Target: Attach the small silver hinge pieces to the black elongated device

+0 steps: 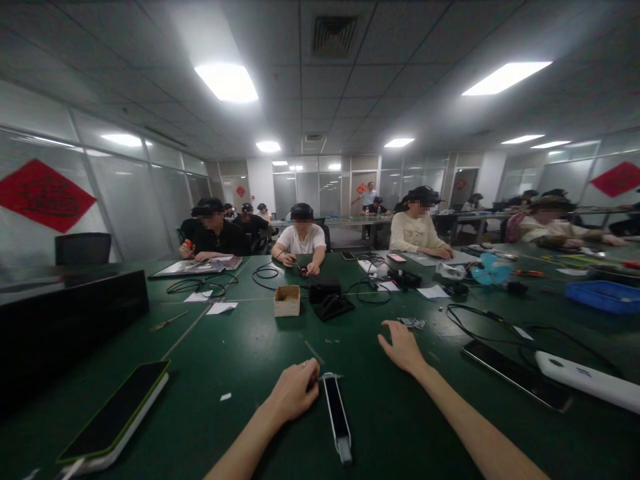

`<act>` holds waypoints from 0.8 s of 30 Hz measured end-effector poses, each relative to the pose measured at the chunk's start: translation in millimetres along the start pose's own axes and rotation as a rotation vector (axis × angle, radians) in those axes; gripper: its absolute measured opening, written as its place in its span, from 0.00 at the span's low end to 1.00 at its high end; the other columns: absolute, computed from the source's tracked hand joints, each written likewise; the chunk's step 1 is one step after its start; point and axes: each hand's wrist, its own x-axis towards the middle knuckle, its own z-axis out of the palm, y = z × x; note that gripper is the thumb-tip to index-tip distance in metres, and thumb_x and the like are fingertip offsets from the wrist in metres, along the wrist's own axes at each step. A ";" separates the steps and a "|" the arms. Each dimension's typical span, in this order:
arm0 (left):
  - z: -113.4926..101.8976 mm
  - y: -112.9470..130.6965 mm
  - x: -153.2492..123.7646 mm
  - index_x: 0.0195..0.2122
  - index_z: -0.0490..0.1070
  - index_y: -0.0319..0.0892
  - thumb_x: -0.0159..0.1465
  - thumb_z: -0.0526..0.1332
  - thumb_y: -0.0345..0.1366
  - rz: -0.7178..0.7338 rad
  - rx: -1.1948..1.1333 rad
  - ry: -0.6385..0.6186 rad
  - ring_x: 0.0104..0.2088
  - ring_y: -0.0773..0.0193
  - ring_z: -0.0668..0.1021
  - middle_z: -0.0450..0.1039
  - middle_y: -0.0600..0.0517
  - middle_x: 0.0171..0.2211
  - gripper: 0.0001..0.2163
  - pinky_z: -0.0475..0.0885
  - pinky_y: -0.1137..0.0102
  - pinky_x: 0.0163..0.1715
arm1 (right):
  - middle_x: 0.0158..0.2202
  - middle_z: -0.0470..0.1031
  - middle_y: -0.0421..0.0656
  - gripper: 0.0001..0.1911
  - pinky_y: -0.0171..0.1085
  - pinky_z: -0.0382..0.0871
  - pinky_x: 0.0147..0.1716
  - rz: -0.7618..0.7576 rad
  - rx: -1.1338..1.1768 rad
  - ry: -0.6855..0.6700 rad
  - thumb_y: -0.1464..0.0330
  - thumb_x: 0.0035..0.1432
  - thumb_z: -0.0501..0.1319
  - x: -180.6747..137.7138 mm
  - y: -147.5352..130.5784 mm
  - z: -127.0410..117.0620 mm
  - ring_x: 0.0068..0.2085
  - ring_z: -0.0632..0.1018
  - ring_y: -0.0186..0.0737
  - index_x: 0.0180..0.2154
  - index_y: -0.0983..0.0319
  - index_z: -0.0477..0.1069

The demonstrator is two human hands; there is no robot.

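My left hand (294, 388) rests on the green table (240, 353), fingers curled and pinched on the top end of a long narrow black-and-white device (337, 415) that lies flat pointing toward me. To the right, my right hand (401, 347) lies flat on the table with fingers spread, holding nothing. A few small silver parts (413, 323) lie just beyond its fingertips.
A small cardboard box (287, 301), a black unit with cables (327, 297), a phone (516, 374) beside a white power bank (585, 381) at right, a dark tablet in a green case (117, 413) at left, a blue tray (603, 295). Several people sit working across the table.
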 end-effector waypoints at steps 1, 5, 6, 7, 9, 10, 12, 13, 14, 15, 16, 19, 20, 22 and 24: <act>0.4 -0.5 0.1 0.35 0.59 0.43 0.59 0.53 0.28 0.002 0.003 0.005 0.31 0.65 0.71 0.68 0.55 0.31 0.04 0.61 0.72 0.32 | 0.54 0.65 0.52 0.23 0.43 0.58 0.53 0.123 -0.073 0.040 0.59 0.59 0.51 7.3 20.9 -0.9 0.56 0.65 0.48 0.53 0.65 0.62; -1.2 -0.2 -0.3 0.36 0.60 0.43 0.60 0.53 0.28 0.010 -0.009 -0.008 0.31 0.65 0.71 0.68 0.55 0.31 0.04 0.61 0.72 0.32 | 0.56 0.62 0.64 0.32 0.50 0.56 0.53 0.450 -0.171 0.097 0.55 0.62 0.42 28.9 87.9 -6.9 0.58 0.63 0.57 0.56 0.74 0.57; -2.3 0.4 -0.4 0.36 0.60 0.43 0.60 0.53 0.28 0.006 -0.010 -0.019 0.32 0.65 0.71 0.69 0.55 0.32 0.04 0.62 0.72 0.33 | 0.55 0.62 0.65 0.34 0.51 0.57 0.53 0.486 -0.179 0.093 0.54 0.62 0.41 33.8 99.3 -7.9 0.57 0.63 0.59 0.56 0.76 0.58; -3.3 0.9 -0.5 0.36 0.60 0.43 0.60 0.53 0.28 -0.003 -0.013 -0.032 0.32 0.65 0.71 0.69 0.55 0.32 0.04 0.62 0.72 0.33 | 0.54 0.63 0.65 0.35 0.50 0.57 0.53 0.504 -0.186 0.085 0.53 0.62 0.41 39.0 109.0 -8.4 0.57 0.64 0.59 0.55 0.76 0.59; -4.6 1.9 -0.6 0.37 0.61 0.43 0.61 0.53 0.29 -0.020 -0.019 -0.041 0.32 0.65 0.71 0.69 0.55 0.33 0.04 0.62 0.72 0.34 | 0.54 0.64 0.65 0.37 0.50 0.56 0.54 0.522 -0.197 0.065 0.50 0.61 0.42 50.4 125.2 -8.5 0.57 0.64 0.60 0.54 0.76 0.61; -4.7 2.1 -0.5 0.37 0.61 0.43 0.61 0.53 0.29 -0.025 -0.019 -0.042 0.32 0.65 0.71 0.69 0.55 0.32 0.04 0.62 0.72 0.34 | 0.54 0.64 0.65 0.38 0.50 0.56 0.54 0.529 -0.202 0.055 0.50 0.60 0.41 56.5 132.5 -8.3 0.57 0.64 0.60 0.54 0.76 0.61; -4.0 2.3 -0.4 0.37 0.61 0.43 0.61 0.53 0.28 -0.024 -0.020 -0.034 0.31 0.66 0.71 0.69 0.56 0.32 0.05 0.62 0.72 0.33 | 0.55 0.63 0.64 0.39 0.50 0.56 0.54 0.548 -0.212 0.034 0.50 0.60 0.40 68.4 146.8 -8.2 0.58 0.64 0.60 0.55 0.76 0.60; -3.5 2.2 -0.3 0.37 0.61 0.43 0.60 0.53 0.28 -0.022 -0.023 -0.033 0.31 0.65 0.71 0.69 0.56 0.32 0.05 0.61 0.72 0.33 | 0.56 0.62 0.65 0.39 0.50 0.56 0.54 0.560 -0.217 0.024 0.50 0.60 0.40 73.9 153.9 -8.5 0.58 0.63 0.60 0.56 0.76 0.59; -2.9 2.2 -0.3 0.37 0.61 0.43 0.60 0.54 0.28 -0.027 -0.026 -0.033 0.31 0.65 0.71 0.69 0.55 0.32 0.05 0.61 0.72 0.33 | 0.57 0.61 0.65 0.39 0.50 0.56 0.54 0.571 -0.222 0.013 0.50 0.60 0.39 79.1 160.8 -9.0 0.58 0.63 0.60 0.57 0.76 0.59; -2.5 2.3 -0.4 0.37 0.62 0.43 0.60 0.53 0.29 -0.033 -0.027 -0.036 0.31 0.65 0.70 0.69 0.55 0.31 0.05 0.61 0.71 0.32 | 0.57 0.61 0.66 0.40 0.50 0.56 0.54 0.580 -0.227 0.000 0.49 0.60 0.38 83.8 167.4 -9.7 0.58 0.63 0.61 0.57 0.77 0.58; -2.3 2.5 -0.5 0.37 0.62 0.43 0.60 0.53 0.29 -0.040 -0.027 -0.044 0.31 0.65 0.71 0.69 0.55 0.32 0.05 0.61 0.71 0.32 | 0.58 0.60 0.66 0.41 0.51 0.56 0.54 0.588 -0.231 -0.013 0.49 0.60 0.38 88.1 173.6 -10.5 0.58 0.63 0.61 0.58 0.78 0.57; -3.0 4.2 -0.5 0.38 0.63 0.44 0.60 0.53 0.29 -0.061 -0.016 -0.059 0.32 0.65 0.71 0.69 0.54 0.34 0.06 0.61 0.71 0.33 | 0.58 0.59 0.67 0.41 0.52 0.56 0.54 0.589 -0.240 -0.055 0.50 0.61 0.37 98.9 187.3 -12.7 0.59 0.63 0.62 0.58 0.79 0.57; -3.5 5.3 -0.2 0.38 0.63 0.44 0.60 0.53 0.29 -0.066 -0.017 -0.062 0.32 0.64 0.71 0.69 0.54 0.34 0.06 0.61 0.71 0.33 | 0.57 0.60 0.67 0.41 0.52 0.56 0.54 0.581 -0.240 -0.072 0.50 0.61 0.38 101.9 190.1 -13.1 0.58 0.63 0.62 0.58 0.78 0.57; -4.4 8.2 1.1 0.39 0.63 0.44 0.61 0.53 0.29 -0.069 -0.026 -0.075 0.33 0.64 0.71 0.69 0.53 0.35 0.06 0.62 0.71 0.34 | 0.56 0.62 0.66 0.39 0.51 0.58 0.53 0.547 -0.229 -0.105 0.51 0.61 0.39 106.8 192.8 -12.6 0.57 0.65 0.61 0.58 0.78 0.59; -4.4 11.5 3.6 0.38 0.63 0.44 0.61 0.53 0.29 -0.079 -0.035 -0.079 0.33 0.64 0.71 0.69 0.54 0.35 0.06 0.62 0.71 0.34 | 0.57 0.64 0.63 0.37 0.48 0.58 0.53 0.482 -0.209 -0.130 0.52 0.62 0.40 110.4 192.1 -10.3 0.57 0.66 0.58 0.58 0.75 0.60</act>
